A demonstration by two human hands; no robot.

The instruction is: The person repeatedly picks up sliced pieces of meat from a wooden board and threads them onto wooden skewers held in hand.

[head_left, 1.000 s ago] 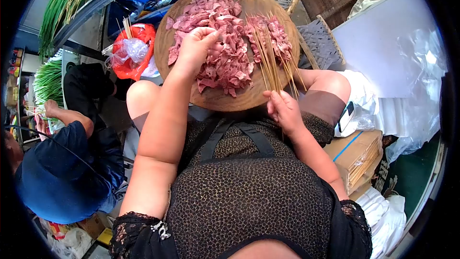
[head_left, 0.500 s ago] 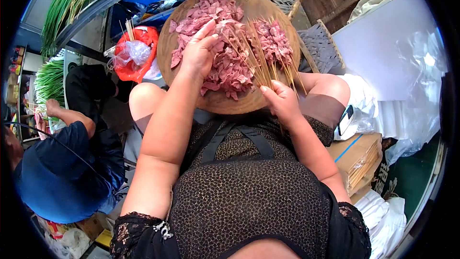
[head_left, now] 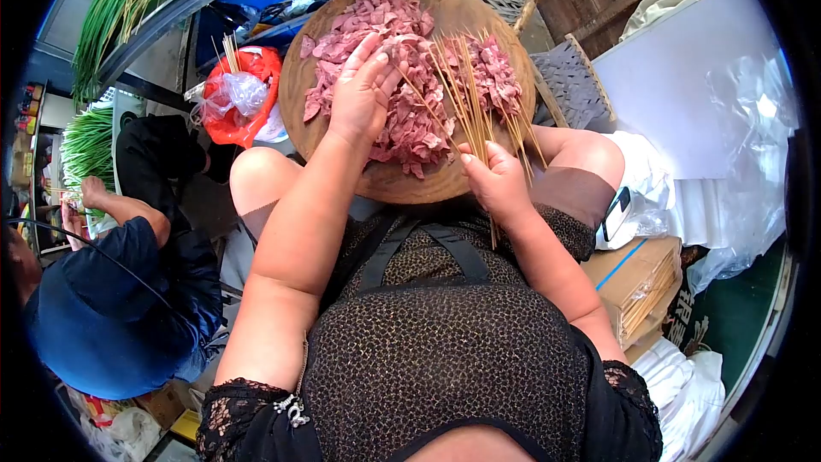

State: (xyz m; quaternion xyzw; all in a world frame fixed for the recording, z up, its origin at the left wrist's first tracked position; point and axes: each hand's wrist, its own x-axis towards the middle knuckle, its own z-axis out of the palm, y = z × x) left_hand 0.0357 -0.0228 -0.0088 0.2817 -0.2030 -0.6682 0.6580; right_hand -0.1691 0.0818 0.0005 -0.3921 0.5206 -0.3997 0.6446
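A round wooden board (head_left: 402, 186) bears a large heap of raw sliced meat (head_left: 376, 21). Over the heap is my left hand (head_left: 359, 96), its thumb and fingers together around a small piece of meat, partly hidden, at the upper end of one slanting skewer. My right hand (head_left: 498, 184), at the board's near edge, is closed around a bundle of thin wooden skewers (head_left: 473, 107) that fan up and away. Beside and beneath that bundle, several skewers threaded with meat (head_left: 505, 77) lie on the right part of the board.
A red plastic bag (head_left: 235, 128) with skewers stands left of the board. Another person (head_left: 111, 299) sits at the left near green vegetables (head_left: 87, 139). Woven stools (head_left: 573, 85) are behind right. A cardboard box (head_left: 637, 278) and a phone (head_left: 616, 210) are at the right.
One skewer now slants from my right hand toward my left hand, apart from the bundle. My left hand has moved slightly right, and its fingers have stretched upward.
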